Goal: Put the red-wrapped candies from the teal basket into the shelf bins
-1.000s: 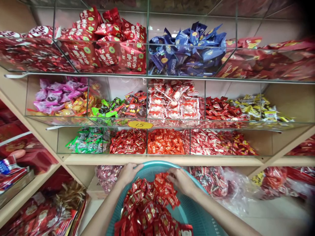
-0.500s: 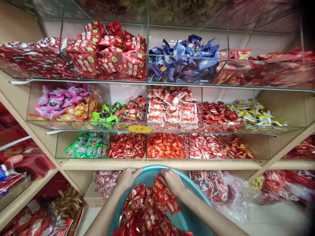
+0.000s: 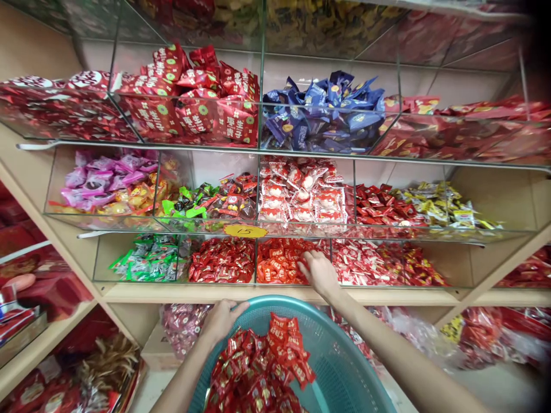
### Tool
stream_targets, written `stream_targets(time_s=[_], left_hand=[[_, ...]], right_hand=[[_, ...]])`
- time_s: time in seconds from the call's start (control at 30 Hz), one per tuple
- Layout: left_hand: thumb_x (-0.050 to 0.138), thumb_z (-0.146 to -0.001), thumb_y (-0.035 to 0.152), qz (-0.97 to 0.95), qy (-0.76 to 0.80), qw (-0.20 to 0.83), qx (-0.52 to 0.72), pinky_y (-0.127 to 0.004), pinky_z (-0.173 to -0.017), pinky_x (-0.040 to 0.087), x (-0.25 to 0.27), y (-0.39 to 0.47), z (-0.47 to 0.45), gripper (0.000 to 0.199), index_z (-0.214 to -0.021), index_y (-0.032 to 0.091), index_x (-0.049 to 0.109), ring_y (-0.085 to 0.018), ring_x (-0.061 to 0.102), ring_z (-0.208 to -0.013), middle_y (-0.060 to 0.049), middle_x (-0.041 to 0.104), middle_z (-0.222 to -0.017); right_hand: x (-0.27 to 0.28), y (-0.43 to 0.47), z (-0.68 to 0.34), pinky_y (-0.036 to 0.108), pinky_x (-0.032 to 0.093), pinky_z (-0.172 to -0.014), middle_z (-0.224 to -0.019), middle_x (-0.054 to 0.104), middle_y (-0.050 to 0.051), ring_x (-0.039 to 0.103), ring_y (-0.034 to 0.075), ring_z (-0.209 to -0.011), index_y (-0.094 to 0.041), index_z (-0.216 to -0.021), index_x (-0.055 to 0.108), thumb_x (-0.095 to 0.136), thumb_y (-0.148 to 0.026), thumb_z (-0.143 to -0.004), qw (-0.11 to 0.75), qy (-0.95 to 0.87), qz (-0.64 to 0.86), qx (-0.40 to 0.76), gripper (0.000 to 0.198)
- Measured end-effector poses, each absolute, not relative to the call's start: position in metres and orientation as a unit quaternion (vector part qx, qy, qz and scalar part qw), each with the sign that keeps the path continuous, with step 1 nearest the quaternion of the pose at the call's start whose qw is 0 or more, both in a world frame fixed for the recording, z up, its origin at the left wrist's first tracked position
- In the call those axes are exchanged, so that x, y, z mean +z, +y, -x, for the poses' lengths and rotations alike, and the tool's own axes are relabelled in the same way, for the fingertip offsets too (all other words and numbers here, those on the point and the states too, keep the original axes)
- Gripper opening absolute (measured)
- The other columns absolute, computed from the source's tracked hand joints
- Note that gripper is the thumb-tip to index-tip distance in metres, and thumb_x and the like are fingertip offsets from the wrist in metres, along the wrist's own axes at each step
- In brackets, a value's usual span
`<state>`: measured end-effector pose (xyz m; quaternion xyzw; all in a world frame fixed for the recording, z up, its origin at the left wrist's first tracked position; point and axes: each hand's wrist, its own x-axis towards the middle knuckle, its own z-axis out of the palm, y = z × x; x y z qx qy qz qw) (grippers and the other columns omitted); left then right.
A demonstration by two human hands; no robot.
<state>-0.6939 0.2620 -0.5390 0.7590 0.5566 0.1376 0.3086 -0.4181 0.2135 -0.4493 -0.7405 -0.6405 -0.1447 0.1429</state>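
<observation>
My left hand [image 3: 221,321] is closed on the left rim of a teal plastic basket [image 3: 340,361], its thumb lying along the edge. Inside the basket is a heap of dark red wrapped candies [image 3: 245,367], with brighter red candies [image 3: 286,338] lying on its upper right. My right hand [image 3: 321,272] reaches over the front of the lowest shelf, at the right side of a compartment of orange-red wrapped candies [image 3: 278,264]. Its fingers are loosely bent and apart, close to these candies; whether the fingertips touch them I cannot tell.
Clear dividers split the shelves into compartments. Dark red candies [image 3: 226,261] lie left of the orange-red ones, pink-and-white candies [image 3: 357,261] to the right. A yellow price tag [image 3: 245,230] hangs above. Plastic bags [image 3: 408,332] sit under the wooden shelf edge [image 3: 387,295].
My right hand has moved from above the candies in the basket up and right to the orange-red candy compartment. My left hand has stayed on the basket rim.
</observation>
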Motion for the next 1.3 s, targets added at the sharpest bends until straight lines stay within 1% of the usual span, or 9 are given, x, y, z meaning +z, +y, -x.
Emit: stream_targets(time_s=[0.1, 0.2, 0.3, 0.47, 0.83, 1.0, 1.07, 1.17, 1.3], left_hand=[[0.036, -0.073, 0.072, -0.759, 0.556, 0.307, 0.141, -0.022, -0.06, 0.031, -0.535, 0.26, 0.694, 0.062, -0.071, 0.017, 0.065, -0.016, 0.052, -0.067, -0.003, 0.059, -0.067], [0.036, -0.073, 0.071, -0.759, 0.552, 0.312, 0.144, -0.022, -0.059, 0.03, -0.532, 0.259, 0.694, 0.061, -0.069, 0.016, 0.063, -0.016, 0.052, -0.066, -0.002, 0.058, -0.066], [0.036, -0.074, 0.07, -0.76, 0.544, 0.324, 0.144, -0.022, -0.06, 0.03, -0.533, 0.26, 0.695, 0.061, -0.068, 0.016, 0.062, -0.015, 0.052, -0.066, -0.002, 0.057, -0.065], [0.035, -0.073, 0.072, -0.764, 0.554, 0.299, 0.138, -0.022, -0.056, 0.028, -0.538, 0.263, 0.694, 0.063, -0.062, 0.014, 0.057, -0.013, 0.046, -0.059, -0.001, 0.052, -0.058], [0.035, -0.073, 0.07, -0.761, 0.542, 0.325, 0.148, -0.023, -0.061, 0.032, -0.535, 0.26, 0.694, 0.062, -0.072, 0.015, 0.064, -0.017, 0.051, -0.066, -0.003, 0.06, -0.068], [0.035, -0.073, 0.07, -0.761, 0.549, 0.312, 0.144, -0.023, -0.059, 0.031, -0.536, 0.261, 0.694, 0.062, -0.069, 0.015, 0.063, -0.016, 0.051, -0.065, -0.003, 0.059, -0.065], [0.036, -0.073, 0.07, -0.761, 0.549, 0.312, 0.148, -0.022, -0.059, 0.031, -0.536, 0.261, 0.694, 0.062, -0.067, 0.015, 0.062, -0.016, 0.051, -0.065, -0.003, 0.058, -0.065], [0.036, -0.072, 0.071, -0.756, 0.557, 0.313, 0.139, -0.022, -0.057, 0.029, -0.535, 0.259, 0.693, 0.061, -0.064, 0.016, 0.058, -0.014, 0.049, -0.061, -0.001, 0.054, -0.061], [0.035, -0.073, 0.072, -0.755, 0.57, 0.298, 0.126, -0.022, -0.055, 0.026, -0.535, 0.26, 0.692, 0.061, -0.062, 0.015, 0.055, -0.013, 0.046, -0.059, 0.0, 0.049, -0.057]], right_hand=[[-0.456, 0.231, 0.409, 0.028, 0.038, -0.072, -0.102, 0.056, 0.012, 0.05, 0.022, -0.094, -0.017, -0.1, 0.056, 0.047, -0.03, -0.087, 0.102, -0.62, 0.762, -0.16, 0.021], [-0.465, 0.238, 0.408, 0.029, 0.038, -0.071, -0.107, 0.052, 0.013, 0.048, 0.023, -0.097, -0.017, -0.1, 0.056, 0.047, -0.03, -0.087, 0.09, -0.609, 0.767, -0.179, 0.021], [-0.472, 0.239, 0.409, 0.03, 0.038, -0.069, -0.106, 0.052, 0.014, 0.046, 0.024, -0.095, -0.016, -0.098, 0.057, 0.045, -0.027, -0.087, 0.081, -0.599, 0.772, -0.195, 0.02], [-0.474, 0.239, 0.411, 0.032, 0.037, -0.068, -0.104, 0.052, 0.014, 0.047, 0.024, -0.091, -0.016, -0.098, 0.057, 0.041, -0.024, -0.088, 0.076, -0.596, 0.775, -0.197, 0.021], [-0.477, 0.238, 0.408, 0.033, 0.034, -0.07, -0.099, 0.055, 0.013, 0.046, 0.024, -0.089, -0.016, -0.095, 0.06, 0.036, -0.022, -0.09, 0.082, -0.609, 0.763, -0.201, 0.026], [-0.475, 0.235, 0.408, 0.033, 0.033, -0.07, -0.1, 0.055, 0.013, 0.046, 0.024, -0.09, -0.016, -0.094, 0.061, 0.037, -0.026, -0.091, 0.081, -0.619, 0.757, -0.193, 0.026], [-0.474, 0.235, 0.408, 0.033, 0.033, -0.071, -0.101, 0.055, 0.013, 0.046, 0.025, -0.091, -0.016, -0.097, 0.06, 0.038, -0.031, -0.091, 0.08, -0.629, 0.747, -0.199, 0.027], [-0.469, 0.238, 0.413, 0.034, 0.033, -0.075, -0.107, 0.054, 0.014, 0.046, 0.025, -0.093, -0.015, -0.109, 0.056, 0.037, -0.036, -0.091, 0.086, -0.666, 0.711, -0.209, 0.034], [-0.458, 0.255, 0.433, 0.035, 0.03, -0.083, -0.122, 0.052, 0.011, 0.043, 0.024, -0.103, -0.018, -0.127, 0.044, 0.029, -0.029, -0.093, 0.128, -0.715, 0.662, -0.186, 0.039]])
